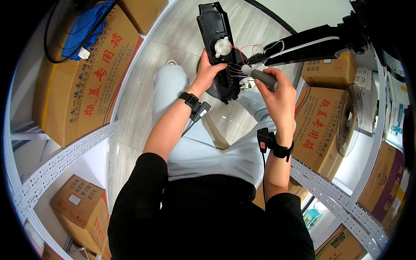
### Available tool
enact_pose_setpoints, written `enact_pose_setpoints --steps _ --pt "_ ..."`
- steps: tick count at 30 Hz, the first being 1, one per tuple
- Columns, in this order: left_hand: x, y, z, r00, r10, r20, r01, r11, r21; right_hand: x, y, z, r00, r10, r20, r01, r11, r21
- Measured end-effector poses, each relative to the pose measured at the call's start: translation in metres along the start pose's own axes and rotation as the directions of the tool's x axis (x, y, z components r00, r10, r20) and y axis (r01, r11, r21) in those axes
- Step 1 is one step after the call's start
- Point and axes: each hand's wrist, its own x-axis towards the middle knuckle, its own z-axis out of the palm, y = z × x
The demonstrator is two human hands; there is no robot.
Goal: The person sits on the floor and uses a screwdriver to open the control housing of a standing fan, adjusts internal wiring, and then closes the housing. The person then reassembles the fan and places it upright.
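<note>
Left head-worn fisheye — facing down, near, over the lap [197, 162]

Perforated metal shelves [65, 159] hold brown cardboard boxes [89, 89].

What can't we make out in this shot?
1. Head view: left hand, finger ends, hidden behind the black housing.
2. Head view: screwdriver, tip, too small and dark to pick out against the housing.
3. Head view: lower-right box, bottom part, cut off by the picture's lower edge.

A grey tool [264, 79] slants toward a long, wired black housing [224, 77].
</note>
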Motion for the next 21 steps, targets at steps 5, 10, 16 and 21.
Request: enact_pose_setpoints --steps 5,10,16,21 --pt "-0.0003 -0.0005 -0.0017 1.000 0.011 0.002 -0.011 0.999 0.044 0.0017 -0.0053 -0.0019 0.994 0.105 -0.009 -0.105 0.993 0.044" --pt "-0.0002 0.0008 -0.0002 1.000 0.024 -0.015 -0.024 1.000 0.000 -0.0006 -0.0006 0.0016 0.994 0.111 -0.006 -0.111 0.992 0.055" --pt "0.0015 -0.0002 -0.0037 1.000 -0.001 0.007 0.001 1.000 0.003 -0.0015 -0.0007 -0.0010 0.989 0.140 0.037 -0.142 0.988 0.061" --pt "0.0003 0.0026 0.0018 1.000 -0.007 0.027 0.007 1.000 -0.006 -0.0013 -0.0002 -0.0019 0.991 0.133 -0.002 -0.133 0.989 0.057"
